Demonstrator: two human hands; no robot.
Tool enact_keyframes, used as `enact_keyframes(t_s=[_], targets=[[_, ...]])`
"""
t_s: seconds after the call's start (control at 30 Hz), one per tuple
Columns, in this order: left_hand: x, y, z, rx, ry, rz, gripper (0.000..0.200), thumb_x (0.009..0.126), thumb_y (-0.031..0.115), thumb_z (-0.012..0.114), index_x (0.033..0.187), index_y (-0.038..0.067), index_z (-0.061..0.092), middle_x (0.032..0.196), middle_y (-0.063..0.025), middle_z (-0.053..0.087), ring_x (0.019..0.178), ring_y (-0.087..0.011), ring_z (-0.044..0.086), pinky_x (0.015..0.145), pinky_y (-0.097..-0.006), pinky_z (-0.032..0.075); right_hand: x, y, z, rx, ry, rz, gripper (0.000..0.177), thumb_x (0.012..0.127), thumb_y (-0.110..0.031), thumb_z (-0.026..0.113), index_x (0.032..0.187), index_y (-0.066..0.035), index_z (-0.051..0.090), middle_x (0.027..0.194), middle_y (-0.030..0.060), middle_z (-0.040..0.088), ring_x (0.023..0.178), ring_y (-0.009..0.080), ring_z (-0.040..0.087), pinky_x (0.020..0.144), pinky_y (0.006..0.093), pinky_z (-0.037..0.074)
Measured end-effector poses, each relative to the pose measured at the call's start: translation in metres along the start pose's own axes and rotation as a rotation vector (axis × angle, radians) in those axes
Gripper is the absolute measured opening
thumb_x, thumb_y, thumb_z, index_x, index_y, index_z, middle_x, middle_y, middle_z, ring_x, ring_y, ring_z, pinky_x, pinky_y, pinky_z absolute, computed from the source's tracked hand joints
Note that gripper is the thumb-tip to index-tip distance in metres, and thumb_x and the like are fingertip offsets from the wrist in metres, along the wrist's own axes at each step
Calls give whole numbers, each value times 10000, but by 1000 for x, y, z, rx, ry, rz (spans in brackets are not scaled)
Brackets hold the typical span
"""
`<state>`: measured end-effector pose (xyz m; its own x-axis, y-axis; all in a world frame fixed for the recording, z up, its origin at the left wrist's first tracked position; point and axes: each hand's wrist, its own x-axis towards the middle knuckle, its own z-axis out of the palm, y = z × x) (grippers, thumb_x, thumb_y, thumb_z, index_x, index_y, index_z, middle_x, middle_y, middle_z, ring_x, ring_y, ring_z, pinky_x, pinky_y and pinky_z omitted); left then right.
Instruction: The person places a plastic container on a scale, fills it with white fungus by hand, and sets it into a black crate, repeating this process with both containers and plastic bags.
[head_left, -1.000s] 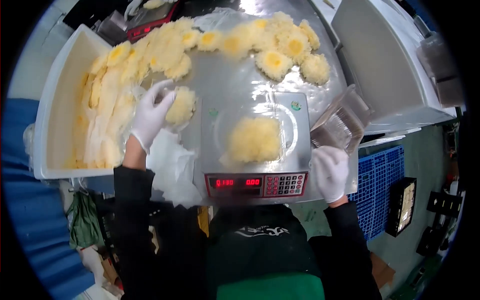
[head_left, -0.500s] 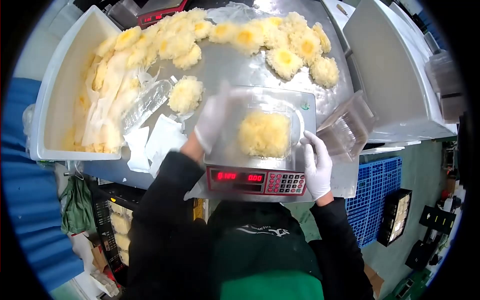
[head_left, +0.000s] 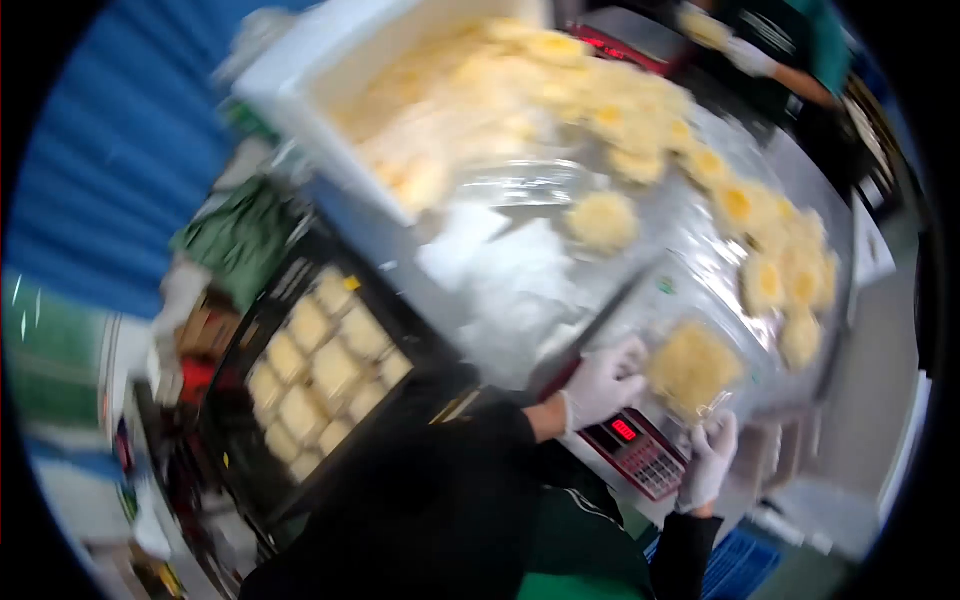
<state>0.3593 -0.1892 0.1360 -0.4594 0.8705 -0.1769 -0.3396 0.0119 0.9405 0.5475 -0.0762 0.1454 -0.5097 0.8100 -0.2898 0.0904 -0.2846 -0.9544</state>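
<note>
A pale yellow, frilly clump that looks like snow fungus (head_left: 695,368) sits in a clear plastic box over the scale (head_left: 640,455). The box's walls are hard to see. At its near right corner, my right hand (head_left: 708,462), in a white glove, has its fingertips pinched on the rim. My left hand (head_left: 603,382), gloved too, is closed at the opposite side with curled fingers against the box edge. Red digits glow on the scale's display below the box. A single loose fungus clump (head_left: 602,221) lies on the metal table beyond.
A white foam bin (head_left: 300,110) of fungus stands at the back left. More clumps (head_left: 740,205) line the far table. White papers (head_left: 520,270) and a clear plastic bottle (head_left: 525,183) lie nearby. A black crate (head_left: 235,415) holds packed boxes. Another person's gloved hand (head_left: 750,57) shows at top right.
The view has swung left, bringing the black crate and another person into sight. My left hand has come to the box's left side; my right hand has moved to its near corner.
</note>
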Motion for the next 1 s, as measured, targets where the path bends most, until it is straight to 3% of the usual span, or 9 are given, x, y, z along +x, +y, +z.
enact_keyframes(t_s=[0.27,0.4,0.6,0.67,0.73,0.87,0.9,0.97,1.0], targets=[[-73,74,-75,-361,451,416,483,890,85,595,1309,36,360,1260,-87,457,1168,-165,456,973,-313,400,-31,-20,157,-38,-455,-190,376,818,67,579,1174,27,465,888,64,597,807,137,580,771,272,471],[-166,92,-169,-28,986,244,445,915,207,569,1286,7,427,1240,-93,485,1131,-172,472,938,-304,413,-32,-16,194,-353,-772,-178,284,832,5,609,1111,-1,558,949,80,629,878,148,599,803,276,482],[-431,15,-342,291,1677,91,386,914,271,583,1165,-22,569,1045,-82,637,914,-143,577,788,-263,465,45,-15,137,-524,-477,-74,263,938,-176,491,1107,11,568,1051,98,598,963,175,571,832,298,447],[-522,-37,-381,461,1825,-360,470,869,365,616,1144,-15,581,1025,-115,657,931,-162,598,813,-274,464,78,-3,95,-418,-298,17,273,936,-171,489,1127,11,561,1050,105,592,951,184,567,848,303,443],[-559,-62,-390,607,1849,-589,454,882,381,592,1119,-7,599,1001,-108,668,930,-176,611,815,-293,473,77,-30,79,-555,-132,-6,341,910,-210,577,1159,23,577,1084,135,604,986,234,550,884,362,443],[-560,-99,-400,20,1606,-243,447,949,399,490,1159,16,587,1037,-57,650,927,-159,597,802,-281,475,107,-40,-16,-848,188,-137,314,900,-190,579,1113,40,587,1042,123,611,962,232,554,897,362,435],[-547,-103,-399,-61,1569,-117,475,958,414,466,1197,14,558,1057,-53,634,939,-156,585,805,-277,472,158,-3,-129,-886,174,-321,293,927,-167,497,1147,19,549,1063,115,589,957,211,561,864,300,438],[-524,-110,-405,-145,1584,-142,500,963,428,447,1206,5,554,1105,-63,613,974,-173,575,830,-295,469,127,1,-174,-510,291,-122,369,891,-185,549,1176,48,519,1073,153,586,966,249,546,892,310,434],[-539,-143,-437,130,1641,-395,498,962,425,450,1196,1,565,1113,-87,609,997,-184,566,850,-309,464,107,-9,-188,-1061,374,-185,435,875,-218,573,1203,58,498,1109,186,588,978,277,566,861,339,459]])
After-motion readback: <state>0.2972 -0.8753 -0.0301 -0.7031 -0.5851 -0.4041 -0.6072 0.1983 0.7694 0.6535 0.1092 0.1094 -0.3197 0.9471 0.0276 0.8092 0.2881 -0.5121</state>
